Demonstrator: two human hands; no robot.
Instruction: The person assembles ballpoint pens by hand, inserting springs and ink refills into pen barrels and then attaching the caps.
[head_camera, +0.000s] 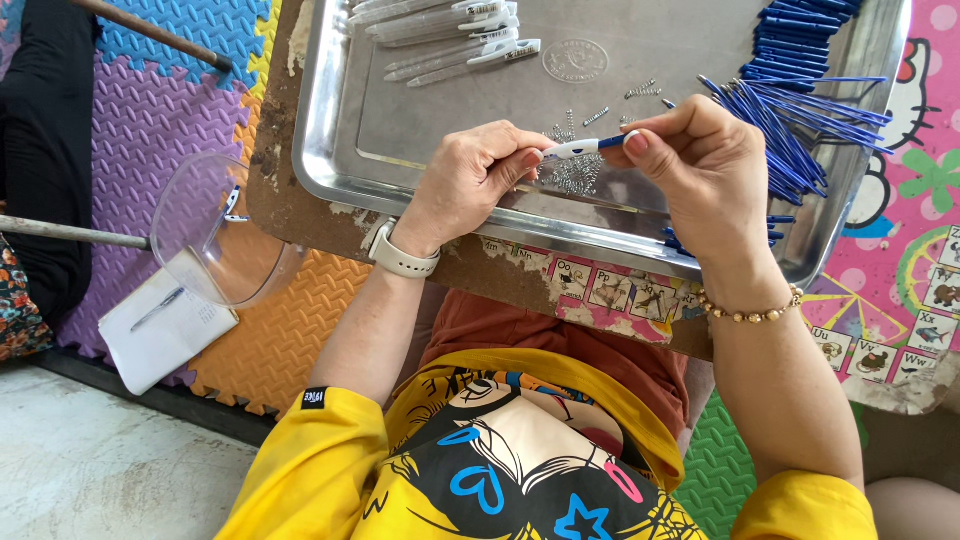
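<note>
Quickly, from biggest down: foam mat (170, 110) in coloured tiles lay under everything, with a worn board (290, 200) on it and a steel tray (400, 150) on the board. I saw a clear plastic bowl (215, 235) off the tray's left edge, beside a white notepad (165, 330) with a pen on it.

On the tray, a heap of blue refills (800, 110) sat at the right, a row of finished white pens (450, 35) at the top, and small springs (580, 170) lay scattered mid-tray, right under the hands.

Both hands were up over the tray's near rim. Left hand (465, 180) was closed in a pinch, thumb and forefinger on the white barrel end of the pen (580, 148). Right hand (700, 160) was closed too, fingertips gripping the blue end of the same pen. The pen lay roughly level between them, above the springs, not touching the tray.

My read: this was the joining step, two halves going together. To do it well I judged the parts needed to stay in one straight line, with the left hand steady and the right doing the turning or pushing. Grip near the joint looked best, so nothing bent. Whether a spring was already inside, I could not tell. Working low over the tray seemed sensible, since a dropped spring would land among the others.
</note>
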